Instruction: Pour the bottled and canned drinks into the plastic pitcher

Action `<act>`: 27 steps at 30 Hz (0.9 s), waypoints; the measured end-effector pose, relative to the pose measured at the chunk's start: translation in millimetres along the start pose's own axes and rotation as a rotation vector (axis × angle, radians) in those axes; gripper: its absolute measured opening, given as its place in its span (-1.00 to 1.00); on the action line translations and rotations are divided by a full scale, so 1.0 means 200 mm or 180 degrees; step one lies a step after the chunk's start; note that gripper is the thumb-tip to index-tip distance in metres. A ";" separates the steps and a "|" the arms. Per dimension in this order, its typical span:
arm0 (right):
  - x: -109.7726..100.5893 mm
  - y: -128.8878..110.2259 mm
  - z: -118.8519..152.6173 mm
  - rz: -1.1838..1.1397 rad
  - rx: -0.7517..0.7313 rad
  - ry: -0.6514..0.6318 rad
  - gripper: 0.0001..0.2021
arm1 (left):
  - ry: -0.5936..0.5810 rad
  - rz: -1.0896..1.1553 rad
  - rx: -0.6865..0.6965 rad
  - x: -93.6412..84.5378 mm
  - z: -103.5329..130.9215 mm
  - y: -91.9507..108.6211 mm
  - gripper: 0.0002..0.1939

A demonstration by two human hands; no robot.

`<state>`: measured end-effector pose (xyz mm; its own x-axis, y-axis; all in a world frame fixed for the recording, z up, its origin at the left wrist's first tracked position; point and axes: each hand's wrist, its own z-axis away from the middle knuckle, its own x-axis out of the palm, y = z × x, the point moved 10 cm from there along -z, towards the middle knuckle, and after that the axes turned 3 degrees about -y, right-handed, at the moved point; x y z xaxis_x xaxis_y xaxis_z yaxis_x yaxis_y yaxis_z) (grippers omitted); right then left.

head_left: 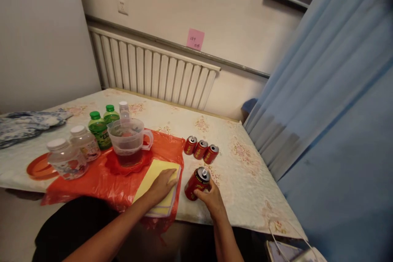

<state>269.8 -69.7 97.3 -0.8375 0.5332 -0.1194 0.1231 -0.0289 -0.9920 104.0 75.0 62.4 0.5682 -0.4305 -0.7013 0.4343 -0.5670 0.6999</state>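
My right hand [214, 201] is wrapped round the side of a large red soda can [194, 185], which stands near the front of the table, its pull tab showing on top. My left hand [162, 186] lies flat on a folded yellow cloth [151, 176] with a pale edge; its fingers rest across the upper right part. Beneath the cloth spreads a red plastic sheet [101, 186]. Just behind the large can, three smaller red cans [201, 150] stand in a row. A clear measuring jug [126, 141] holding liquid sits in a red scalloped dish [115, 166], left of the cloth.
Two clear jars with white lids [68, 163], two green bottles [100, 131] and a small clear bottle [124, 110] stand on the left. An orange lid [39, 168] lies beside them. A blue curtain [307, 90] borders the right side; a radiator [150, 67] is behind.
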 end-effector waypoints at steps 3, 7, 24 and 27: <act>-0.12 0.06 -0.02 0.0051 0.0002 0.0251 -0.47 | 0.0152 -0.0433 -0.0059 -0.04 -0.03 -0.09 -0.59; -0.26 0.12 -0.04 0.0291 -0.0020 0.0544 -0.47 | 0.0308 -0.0737 -0.0003 -0.03 -0.01 -0.18 -0.60; -0.77 0.32 -0.39 0.0878 0.0073 0.1701 -0.45 | 0.0792 -0.1907 0.0491 -0.01 0.01 -0.19 -0.60; -0.79 0.34 -0.48 0.0952 0.0050 0.1790 -0.46 | 0.0808 -0.1903 0.0485 -0.01 0.01 -0.18 -0.62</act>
<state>462.2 -75.6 52.4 -0.3603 0.8624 -0.3555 0.2969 -0.2553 -0.9202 85.7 95.7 37.8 0.4151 0.1570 -0.8961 0.6327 -0.7576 0.1604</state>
